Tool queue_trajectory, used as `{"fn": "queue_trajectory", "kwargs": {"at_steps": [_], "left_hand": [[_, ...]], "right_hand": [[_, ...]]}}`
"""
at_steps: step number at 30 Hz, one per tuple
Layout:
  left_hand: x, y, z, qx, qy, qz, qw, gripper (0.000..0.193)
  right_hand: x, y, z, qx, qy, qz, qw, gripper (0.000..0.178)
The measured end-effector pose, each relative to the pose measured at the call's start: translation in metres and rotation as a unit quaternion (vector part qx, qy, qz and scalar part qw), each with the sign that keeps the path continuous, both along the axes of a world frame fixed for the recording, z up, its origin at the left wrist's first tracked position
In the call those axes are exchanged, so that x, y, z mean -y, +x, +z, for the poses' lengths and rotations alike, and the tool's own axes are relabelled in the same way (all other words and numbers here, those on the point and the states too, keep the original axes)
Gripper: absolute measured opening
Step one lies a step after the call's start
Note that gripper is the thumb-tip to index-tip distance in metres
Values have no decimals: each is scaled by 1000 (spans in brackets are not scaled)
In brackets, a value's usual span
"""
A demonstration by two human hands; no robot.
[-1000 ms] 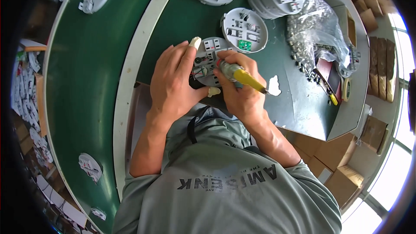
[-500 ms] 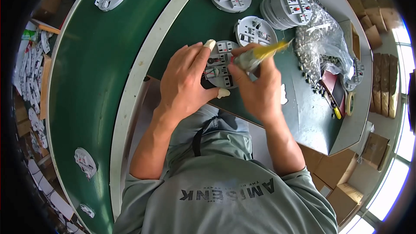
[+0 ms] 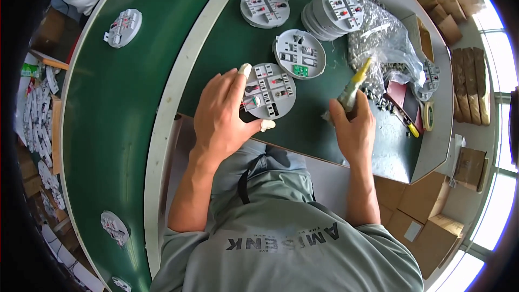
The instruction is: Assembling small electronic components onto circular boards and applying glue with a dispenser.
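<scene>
A round grey plastic base [image 3: 275, 89] with small black and red parts lies on the green work table near its front edge. Curved around its left side is my left hand [image 3: 223, 109], thumb and forefinger at the rim, pale covers on both fingertips. Well to the right, my right hand [image 3: 354, 130] is closed round a grey-green, wrapped-looking tool with a yellow end [image 3: 354, 86]; its exact kind is unclear. Just beyond the base sits another round housing [image 3: 315, 67] with a green circuit board [image 3: 300, 71] inside.
A similar disc [image 3: 265, 8] and a stack of them [image 3: 324, 21] stand farther back. Clear plastic bags [image 3: 392, 38] of small parts fill the right side, near a yellow-handled cutter [image 3: 413, 130] and a tape roll [image 3: 428, 116]. At left, a green conveyor belt [image 3: 124, 130] carries several discs.
My right hand has moved right, away from the base, with the tool still in it. My left hand stays at the base's rim. The whole view has shifted slightly.
</scene>
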State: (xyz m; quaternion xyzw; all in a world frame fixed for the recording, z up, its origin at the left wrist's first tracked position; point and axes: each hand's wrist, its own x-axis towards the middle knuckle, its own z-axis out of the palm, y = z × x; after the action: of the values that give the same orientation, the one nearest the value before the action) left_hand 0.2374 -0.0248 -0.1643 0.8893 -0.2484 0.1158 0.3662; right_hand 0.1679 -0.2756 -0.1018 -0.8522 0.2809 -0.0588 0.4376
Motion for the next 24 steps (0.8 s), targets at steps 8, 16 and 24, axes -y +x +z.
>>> {"fn": "queue_trajectory", "kwargs": {"at_steps": [8,16,24], "left_hand": [[2,5,-6,6,8,-2,1000,111],[1,2,-6,9,20,11,1000,110],[2,5,-5,13,23,-7,1000,111]], "right_hand": [[-27,22,-7,177,-226,243,926,27],[-36,49,-26,156,-114,339,921,19],[-48,38,-38,202,-150,279,927,20]]}}
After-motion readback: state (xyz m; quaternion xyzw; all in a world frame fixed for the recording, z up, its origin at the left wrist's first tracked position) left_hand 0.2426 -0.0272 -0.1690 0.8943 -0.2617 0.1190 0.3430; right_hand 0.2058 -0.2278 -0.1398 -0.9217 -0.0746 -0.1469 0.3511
